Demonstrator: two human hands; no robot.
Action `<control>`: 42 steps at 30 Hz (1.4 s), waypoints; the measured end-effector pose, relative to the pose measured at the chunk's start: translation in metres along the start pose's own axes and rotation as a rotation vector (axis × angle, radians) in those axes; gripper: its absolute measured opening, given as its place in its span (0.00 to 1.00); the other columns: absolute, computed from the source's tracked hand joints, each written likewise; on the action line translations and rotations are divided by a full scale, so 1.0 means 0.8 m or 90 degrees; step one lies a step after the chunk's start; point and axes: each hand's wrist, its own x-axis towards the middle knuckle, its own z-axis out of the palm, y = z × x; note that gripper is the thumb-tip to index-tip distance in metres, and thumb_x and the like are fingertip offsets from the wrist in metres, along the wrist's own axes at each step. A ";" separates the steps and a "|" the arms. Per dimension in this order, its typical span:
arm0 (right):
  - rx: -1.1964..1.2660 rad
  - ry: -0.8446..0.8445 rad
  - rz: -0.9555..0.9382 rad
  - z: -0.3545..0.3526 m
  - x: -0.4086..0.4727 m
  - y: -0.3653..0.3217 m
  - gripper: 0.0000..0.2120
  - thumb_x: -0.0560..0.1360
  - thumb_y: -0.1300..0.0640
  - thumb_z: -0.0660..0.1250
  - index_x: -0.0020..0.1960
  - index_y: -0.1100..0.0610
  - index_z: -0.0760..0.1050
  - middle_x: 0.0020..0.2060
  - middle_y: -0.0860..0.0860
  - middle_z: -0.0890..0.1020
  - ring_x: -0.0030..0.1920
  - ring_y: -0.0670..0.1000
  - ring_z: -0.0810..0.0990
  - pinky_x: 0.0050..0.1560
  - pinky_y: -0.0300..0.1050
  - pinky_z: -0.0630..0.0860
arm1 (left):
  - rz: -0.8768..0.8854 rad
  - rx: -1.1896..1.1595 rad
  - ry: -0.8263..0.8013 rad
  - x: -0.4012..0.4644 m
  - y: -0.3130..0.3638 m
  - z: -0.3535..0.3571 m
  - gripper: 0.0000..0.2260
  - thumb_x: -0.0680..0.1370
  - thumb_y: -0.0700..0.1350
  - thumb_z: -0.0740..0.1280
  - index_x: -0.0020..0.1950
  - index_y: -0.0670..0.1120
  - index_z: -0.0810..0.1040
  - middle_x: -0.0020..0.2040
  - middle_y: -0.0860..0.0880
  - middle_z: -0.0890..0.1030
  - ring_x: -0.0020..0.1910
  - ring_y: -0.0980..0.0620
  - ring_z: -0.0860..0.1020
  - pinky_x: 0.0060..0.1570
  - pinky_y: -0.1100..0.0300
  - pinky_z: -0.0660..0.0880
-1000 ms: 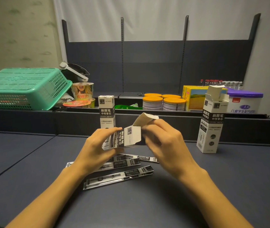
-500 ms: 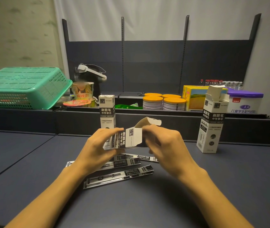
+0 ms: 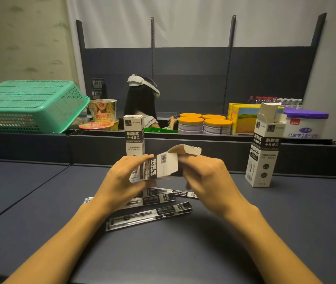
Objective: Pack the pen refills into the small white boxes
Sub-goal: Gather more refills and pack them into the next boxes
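refill packets (image 3: pixel 148 216) under both hands (image 3: pixel 120 179) (partly hidden)

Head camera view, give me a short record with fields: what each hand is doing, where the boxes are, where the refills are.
left hand: grips the body of the held box, lying sideways above the table
right hand: at the held box's open end, flap raised; fingers curled there
closed box: upright behind the hands
open box: upright at right, top flaps up
refill packs: flat on the dark table, under the hands
refills in held box: cannot tell
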 end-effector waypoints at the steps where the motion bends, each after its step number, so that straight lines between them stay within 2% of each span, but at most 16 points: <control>1: 0.010 0.024 -0.005 -0.001 0.001 -0.001 0.13 0.77 0.61 0.62 0.59 0.58 0.79 0.45 0.51 0.83 0.37 0.45 0.79 0.39 0.35 0.75 | -0.007 0.000 0.012 0.001 0.000 -0.002 0.29 0.70 0.53 0.72 0.69 0.53 0.67 0.60 0.53 0.76 0.58 0.52 0.75 0.52 0.47 0.78; 3: 0.015 0.090 -0.015 -0.004 0.004 -0.001 0.11 0.76 0.63 0.63 0.56 0.61 0.80 0.47 0.52 0.82 0.38 0.41 0.76 0.41 0.30 0.73 | -0.021 0.004 0.031 0.001 0.000 -0.004 0.29 0.70 0.57 0.69 0.69 0.52 0.67 0.59 0.54 0.75 0.57 0.53 0.75 0.52 0.48 0.78; 5: 0.007 0.137 -0.004 -0.006 0.005 -0.001 0.09 0.75 0.63 0.64 0.52 0.61 0.80 0.46 0.52 0.81 0.35 0.43 0.77 0.38 0.30 0.73 | -0.031 0.022 0.045 0.001 0.001 -0.005 0.29 0.70 0.58 0.69 0.69 0.50 0.69 0.59 0.51 0.77 0.57 0.53 0.74 0.51 0.48 0.78; 9: -0.013 0.112 0.066 -0.005 0.004 0.003 0.06 0.73 0.61 0.66 0.48 0.58 0.80 0.42 0.48 0.79 0.34 0.44 0.75 0.36 0.32 0.71 | -0.061 0.048 0.060 0.002 0.002 -0.006 0.29 0.70 0.57 0.70 0.68 0.45 0.72 0.58 0.45 0.79 0.55 0.53 0.73 0.50 0.48 0.76; 11: -0.020 -0.001 0.127 -0.001 0.001 0.007 0.06 0.74 0.59 0.66 0.49 0.55 0.81 0.42 0.48 0.80 0.38 0.45 0.76 0.40 0.40 0.76 | -0.071 0.058 0.057 0.001 0.002 -0.007 0.29 0.70 0.54 0.71 0.68 0.45 0.72 0.58 0.44 0.79 0.55 0.51 0.74 0.51 0.47 0.77; 13: -0.057 -0.184 0.187 0.007 -0.005 0.013 0.08 0.75 0.54 0.65 0.51 0.53 0.81 0.45 0.48 0.81 0.44 0.48 0.78 0.46 0.47 0.78 | -0.072 0.063 0.049 0.000 0.002 -0.006 0.29 0.69 0.53 0.72 0.68 0.45 0.72 0.59 0.44 0.79 0.55 0.50 0.74 0.51 0.47 0.76; 16: -0.072 -0.410 0.240 0.020 -0.013 0.014 0.13 0.77 0.46 0.65 0.54 0.51 0.81 0.48 0.49 0.82 0.47 0.51 0.79 0.47 0.49 0.78 | -0.073 0.066 0.038 0.000 0.002 -0.006 0.29 0.69 0.53 0.71 0.68 0.44 0.72 0.60 0.44 0.79 0.56 0.49 0.75 0.52 0.49 0.75; 18: -0.089 -0.487 0.247 0.023 -0.015 0.012 0.15 0.77 0.44 0.66 0.58 0.52 0.81 0.49 0.50 0.79 0.48 0.51 0.77 0.46 0.46 0.73 | -0.079 0.066 0.034 0.000 0.002 -0.007 0.29 0.69 0.53 0.71 0.68 0.44 0.72 0.60 0.44 0.79 0.57 0.48 0.75 0.52 0.48 0.75; 20: -0.115 -0.507 0.235 0.023 -0.015 0.011 0.15 0.77 0.45 0.66 0.60 0.52 0.80 0.52 0.51 0.78 0.50 0.51 0.75 0.47 0.45 0.71 | -0.084 0.061 0.034 0.000 0.003 -0.007 0.29 0.69 0.53 0.71 0.68 0.44 0.72 0.60 0.44 0.79 0.57 0.48 0.75 0.52 0.47 0.75; 26: -0.086 -0.498 0.259 0.019 -0.014 0.009 0.13 0.75 0.47 0.69 0.55 0.53 0.80 0.54 0.52 0.79 0.52 0.52 0.76 0.52 0.47 0.75 | -0.085 0.060 0.030 0.000 0.003 -0.007 0.30 0.69 0.54 0.71 0.68 0.45 0.72 0.60 0.46 0.79 0.57 0.50 0.75 0.52 0.50 0.75; 30: 0.003 -0.443 0.287 0.009 -0.010 0.005 0.07 0.74 0.51 0.70 0.47 0.55 0.78 0.47 0.48 0.79 0.48 0.48 0.76 0.42 0.36 0.72 | -0.086 0.062 0.036 0.001 0.004 -0.007 0.30 0.69 0.55 0.71 0.68 0.44 0.72 0.60 0.45 0.79 0.56 0.51 0.74 0.52 0.51 0.75; 32: 0.089 -0.379 0.320 0.000 -0.004 0.001 0.05 0.75 0.54 0.69 0.45 0.55 0.78 0.43 0.47 0.80 0.45 0.47 0.78 0.41 0.33 0.72 | -0.085 0.059 0.036 0.002 0.004 -0.007 0.30 0.70 0.57 0.70 0.68 0.44 0.72 0.60 0.45 0.79 0.56 0.52 0.74 0.52 0.52 0.74; 33: 0.149 -0.337 0.340 -0.005 -0.001 -0.001 0.04 0.75 0.55 0.69 0.45 0.56 0.77 0.41 0.48 0.81 0.43 0.47 0.80 0.40 0.35 0.75 | -0.084 0.059 0.037 0.002 0.004 -0.007 0.30 0.70 0.59 0.69 0.68 0.44 0.72 0.60 0.44 0.79 0.56 0.51 0.74 0.52 0.52 0.74; 37: 0.515 -0.189 0.438 -0.035 0.013 -0.017 0.06 0.79 0.60 0.65 0.49 0.62 0.70 0.43 0.60 0.84 0.36 0.58 0.84 0.31 0.43 0.78 | -0.082 0.050 0.048 0.003 0.005 -0.008 0.30 0.70 0.60 0.66 0.68 0.45 0.72 0.59 0.45 0.80 0.55 0.51 0.75 0.51 0.50 0.76; 40: 0.640 -0.110 0.435 -0.053 0.018 -0.023 0.06 0.78 0.60 0.64 0.51 0.63 0.69 0.45 0.62 0.84 0.38 0.61 0.85 0.35 0.47 0.82 | -0.086 0.036 0.061 0.003 0.004 -0.009 0.30 0.70 0.60 0.68 0.68 0.47 0.72 0.59 0.48 0.79 0.55 0.54 0.74 0.50 0.50 0.76; 42: 0.679 -0.038 0.433 -0.063 0.020 -0.023 0.11 0.73 0.60 0.67 0.52 0.64 0.70 0.44 0.63 0.84 0.40 0.61 0.85 0.38 0.47 0.83 | -0.091 0.034 0.068 0.003 0.003 -0.009 0.30 0.69 0.58 0.71 0.68 0.47 0.72 0.58 0.49 0.79 0.55 0.55 0.74 0.51 0.49 0.77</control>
